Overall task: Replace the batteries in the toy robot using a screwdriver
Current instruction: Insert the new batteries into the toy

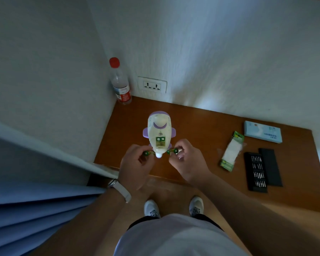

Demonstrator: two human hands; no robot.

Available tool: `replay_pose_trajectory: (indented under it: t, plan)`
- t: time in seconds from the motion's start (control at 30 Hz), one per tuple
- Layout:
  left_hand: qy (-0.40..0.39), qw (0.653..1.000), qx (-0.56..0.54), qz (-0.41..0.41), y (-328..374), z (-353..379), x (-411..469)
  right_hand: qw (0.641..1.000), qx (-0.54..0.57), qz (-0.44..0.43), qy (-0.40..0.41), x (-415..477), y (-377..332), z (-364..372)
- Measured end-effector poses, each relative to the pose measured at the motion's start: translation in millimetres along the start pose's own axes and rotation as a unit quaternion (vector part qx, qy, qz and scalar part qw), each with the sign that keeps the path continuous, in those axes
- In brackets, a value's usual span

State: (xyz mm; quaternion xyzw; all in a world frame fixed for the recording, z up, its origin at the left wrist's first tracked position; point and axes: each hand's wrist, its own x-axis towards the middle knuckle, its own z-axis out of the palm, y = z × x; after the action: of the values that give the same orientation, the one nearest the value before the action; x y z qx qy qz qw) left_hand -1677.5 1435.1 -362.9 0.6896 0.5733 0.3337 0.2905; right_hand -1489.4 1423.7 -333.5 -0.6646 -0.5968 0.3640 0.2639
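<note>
From the head view, you have the toy robot [159, 133] lying on its front on the tabletop [201, 126], head toward the wall, so its open battery bay [160, 141] faces up at you; two green cells appear seated in it. Your left hand [135, 163] pinches a green battery [147, 153] just left of the robot's base, and your right hand [187, 159] pinches another battery [173, 151] just to its right, both ends turned inward, presumably ready to check polarity. I judge these are either spent cells or fresh ones; I cannot tell which. The battery pack [231, 151] and bit set [257, 171] sit well apart to your right, within reach. No screwdriver is visible.
</note>
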Motion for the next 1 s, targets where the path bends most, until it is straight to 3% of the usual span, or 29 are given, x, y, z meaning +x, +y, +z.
replay_pose_trajectory:
  t: [0.23, 0.5, 0.77, 1.0]
  plan:
    - [-0.007, 1.000, -0.002, -0.017, 0.2, -1.1, 4.3, 0.999, 0.028, 0.014, 0.003, 2.6, -6.6, 1.1]
    - [-0.016, 1.000, 0.005, -0.018, 2.8, 1.2, 6.4, 0.999, -0.012, 0.005, 0.031, 4.8, -0.3, 1.0]
    - [0.000, 1.000, 0.001, -0.026, 3.3, 3.8, 7.5, 0.999, 0.043, 0.024, -0.021, 4.9, 4.0, -5.3]
    - [0.006, 1.000, -0.004, -0.016, 9.1, 7.1, 10.0, 0.999, 0.000, -0.036, -0.016, 9.0, 6.9, -6.8]
